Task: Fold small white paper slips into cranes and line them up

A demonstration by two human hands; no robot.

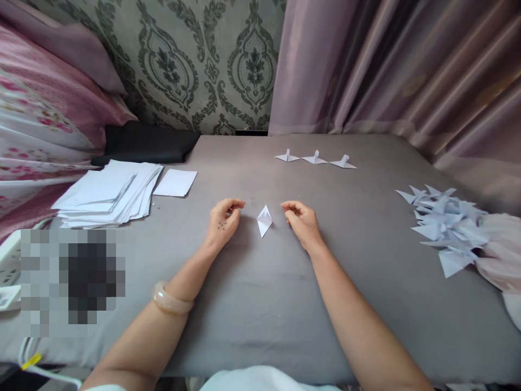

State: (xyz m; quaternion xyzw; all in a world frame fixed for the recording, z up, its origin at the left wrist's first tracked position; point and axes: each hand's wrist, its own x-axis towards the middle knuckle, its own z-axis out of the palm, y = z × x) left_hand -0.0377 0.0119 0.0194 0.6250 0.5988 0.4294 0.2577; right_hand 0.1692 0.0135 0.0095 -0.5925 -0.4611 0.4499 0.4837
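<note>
Folded paper (264,221), creased, diamond-shaped

Could pass narrowly on either side of the paper diamond (265,221), between the left hand (223,221) and the right hand (302,221), and down the grey tablecloth (260,309) between the arms (348,296). Could reach forward as far as 3 folded birds (315,158) in a row. Was blocked far right by a heap of folded pieces (451,225), at left by a paper stack (106,190) and 1 smaller pile (176,183) beside it.
</note>
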